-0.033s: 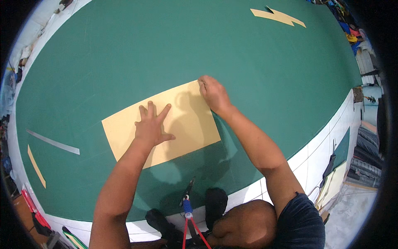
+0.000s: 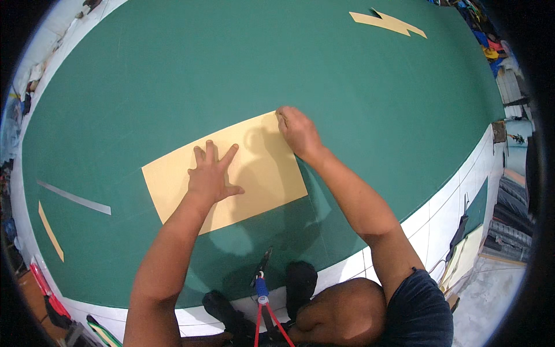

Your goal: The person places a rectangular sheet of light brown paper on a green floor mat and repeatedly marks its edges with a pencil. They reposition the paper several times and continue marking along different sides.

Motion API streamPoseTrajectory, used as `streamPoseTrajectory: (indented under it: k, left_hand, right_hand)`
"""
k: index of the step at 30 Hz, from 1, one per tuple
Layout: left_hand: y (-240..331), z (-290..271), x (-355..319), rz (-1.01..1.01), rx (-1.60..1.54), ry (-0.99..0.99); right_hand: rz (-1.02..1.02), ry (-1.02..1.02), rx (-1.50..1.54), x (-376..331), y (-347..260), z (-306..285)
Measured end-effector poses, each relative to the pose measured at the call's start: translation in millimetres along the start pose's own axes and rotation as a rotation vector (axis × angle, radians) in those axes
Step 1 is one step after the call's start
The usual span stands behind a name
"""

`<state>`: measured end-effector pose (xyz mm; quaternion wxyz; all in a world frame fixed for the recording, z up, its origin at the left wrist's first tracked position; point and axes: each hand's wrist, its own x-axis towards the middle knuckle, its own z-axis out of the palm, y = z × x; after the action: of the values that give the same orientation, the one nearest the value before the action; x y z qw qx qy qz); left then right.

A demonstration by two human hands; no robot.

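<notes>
A pale yellow rectangular sheet of card or stiff paper (image 2: pixel 263 168) lies slightly turned on the large green sheet. My left hand (image 2: pixel 211 176) rests flat on its left half, fingers spread wide. At the sheet's far right corner is my right hand (image 2: pixel 299 132), its fingers curled in and pressed together against that corner. Whatever those fingers may hold is hidden. Shadows of my arms and head fall across the yellow surface.
The green sheet (image 2: pixel 191 69) spreads over white tiles (image 2: pixel 430 231). Yellow offcuts (image 2: pixel 384 23) lie at the far right, a thin yellow strip (image 2: pixel 51 231) and a grey strip like a ruler (image 2: pixel 75 198) at the left. Dark rolls (image 2: pixel 511 208) stand at the right edge.
</notes>
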<state>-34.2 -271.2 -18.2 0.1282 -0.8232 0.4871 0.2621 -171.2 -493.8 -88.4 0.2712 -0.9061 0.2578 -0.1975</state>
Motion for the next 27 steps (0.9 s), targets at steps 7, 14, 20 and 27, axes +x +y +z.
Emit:
streamPoseTrajectory:
  k: [7, 14, 20, 27]
  left_hand:
    - [-2.6, -1.2, 4.3, -0.025, -0.016, -0.004]
    - [-1.6, 2.9, 6.2, 0.013, -0.007, 0.068]
    - [0.7, 1.0, 6.3, 0.016, -0.003, 0.056]
    - [-5.6, 6.9, 6.8, -0.010, 0.007, 0.060]
  right_hand:
    - [-0.033, -0.184, -0.090, -55.2, -8.7, -27.9]
    - [-0.210, -0.101, -0.102, -71.6, 0.4, -34.3]
    - [-0.142, -0.322, -0.159, -84.0, -0.3, -49.9]
    - [-0.179, -0.323, -0.111, -173.8, -8.1, -74.2]
